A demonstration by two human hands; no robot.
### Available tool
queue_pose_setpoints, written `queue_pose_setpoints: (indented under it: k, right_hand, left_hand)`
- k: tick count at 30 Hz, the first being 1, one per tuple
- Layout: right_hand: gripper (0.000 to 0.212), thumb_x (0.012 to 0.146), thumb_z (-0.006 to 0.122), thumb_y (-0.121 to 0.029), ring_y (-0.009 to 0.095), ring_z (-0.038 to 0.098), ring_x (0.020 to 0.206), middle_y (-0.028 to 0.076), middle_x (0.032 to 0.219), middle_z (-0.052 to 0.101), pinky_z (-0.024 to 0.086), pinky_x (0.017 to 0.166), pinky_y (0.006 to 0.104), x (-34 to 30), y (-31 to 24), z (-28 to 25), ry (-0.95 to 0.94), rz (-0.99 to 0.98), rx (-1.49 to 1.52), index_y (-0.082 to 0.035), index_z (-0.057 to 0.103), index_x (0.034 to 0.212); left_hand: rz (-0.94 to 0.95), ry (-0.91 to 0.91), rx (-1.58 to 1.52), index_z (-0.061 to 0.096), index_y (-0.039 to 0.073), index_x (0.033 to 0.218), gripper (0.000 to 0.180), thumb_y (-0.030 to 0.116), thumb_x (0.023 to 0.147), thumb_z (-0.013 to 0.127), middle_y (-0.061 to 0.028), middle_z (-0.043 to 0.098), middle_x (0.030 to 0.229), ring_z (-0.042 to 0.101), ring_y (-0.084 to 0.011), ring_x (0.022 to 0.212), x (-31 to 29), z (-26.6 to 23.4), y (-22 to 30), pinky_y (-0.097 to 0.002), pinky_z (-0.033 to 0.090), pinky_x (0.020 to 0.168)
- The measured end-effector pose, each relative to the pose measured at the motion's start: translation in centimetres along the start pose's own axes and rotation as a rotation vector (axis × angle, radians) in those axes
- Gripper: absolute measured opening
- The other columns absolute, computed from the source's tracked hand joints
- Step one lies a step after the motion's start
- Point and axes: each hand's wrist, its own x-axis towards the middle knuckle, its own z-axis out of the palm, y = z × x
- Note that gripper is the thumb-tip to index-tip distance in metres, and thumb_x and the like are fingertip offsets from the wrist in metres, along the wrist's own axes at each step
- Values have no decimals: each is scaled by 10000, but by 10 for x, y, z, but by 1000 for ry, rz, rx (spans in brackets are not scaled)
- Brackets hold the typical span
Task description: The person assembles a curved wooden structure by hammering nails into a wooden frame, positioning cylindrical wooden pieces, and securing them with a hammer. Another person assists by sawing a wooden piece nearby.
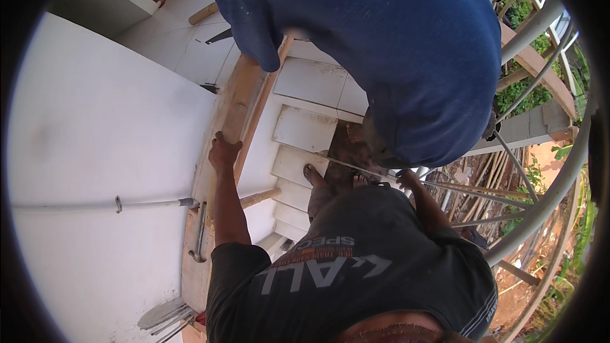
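My left hand is closed over the edge of a long wooden board that runs along the top of a low white wall. A narrower reddish strip of wood lies along the board's right side. My right hand is at my right side, its fingers curled at a long thin rod that crosses in front of me; its grip is partly hidden. A co-worker in a blue long-sleeved top bends over ahead of me, one arm reaching to the far end of the board. That person's hand is hidden.
White tiled stairs descend between the wall and me, with bare feet on them. A bamboo piece juts out beside them. A curved metal railing bounds the right, with stacked poles and plants below. A pipe runs along the left white surface.
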Motion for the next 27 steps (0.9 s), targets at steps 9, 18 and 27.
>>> queue_pose_setpoints:
  k: [9, 18, 27]
  right_hand:
    - [305, 940, 573, -83, 260, 705, 619, 165, 913, 744, 517, 469, 327, 13, 10, 2, 7, 6, 217, -26, 642, 1232]
    - [271, 917, 556, -82, 296, 711, 606, 214, 840, 730, 525, 448, 378, 55, 55, 21, -32, -198, 140, 40, 657, 1138]
    - [282, 965, 610, -154, 317, 719, 765, 194, 948, 728, 572, 572, 436, 76, 54, 22, -117, -36, 437, 20, 614, 1186]
  left_hand:
    - [-14, 15, 26, 538, 57, 1224, 757, 475, 665, 830, -212, 692, 1072, 709, -395, 939, 0, -1, 3, -493, 567, 836]
    - [-22, -9, -30, 528, 69, 1259, 780, 471, 661, 827, -190, 690, 1075, 713, -386, 923, 0, 5, -1, -477, 570, 835]
    - [-36, -48, -24, 508, 57, 1308, 834, 522, 684, 809, -195, 669, 1137, 699, -363, 1008, 2, 8, -5, -486, 557, 867]
